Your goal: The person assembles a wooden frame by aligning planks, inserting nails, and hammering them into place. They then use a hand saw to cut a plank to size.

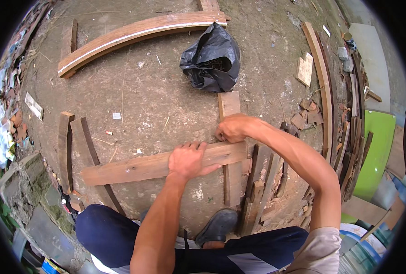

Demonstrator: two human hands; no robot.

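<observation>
A long wooden plank (121, 171) lies across two supporting boards near my feet. My left hand (187, 160) grips it from above, fingers over the far edge and thumb stretched along the near side. My right hand (234, 129) is closed at the plank's far edge, close to its right end, above the right supporting board (230, 105). Whatever its curled fingers hold, if anything, is hidden. The left supporting board (85, 141) slants under the plank's other end, with a shorter wood piece (65, 150) beside it.
A black plastic bag (212, 59) stands open beyond my right hand. Behind it lies a wooden beam (139, 36) with a white stripe. More timber (319, 86) lines the right side, near a green panel (372, 150). A broken concrete block (34, 196) sits at the left.
</observation>
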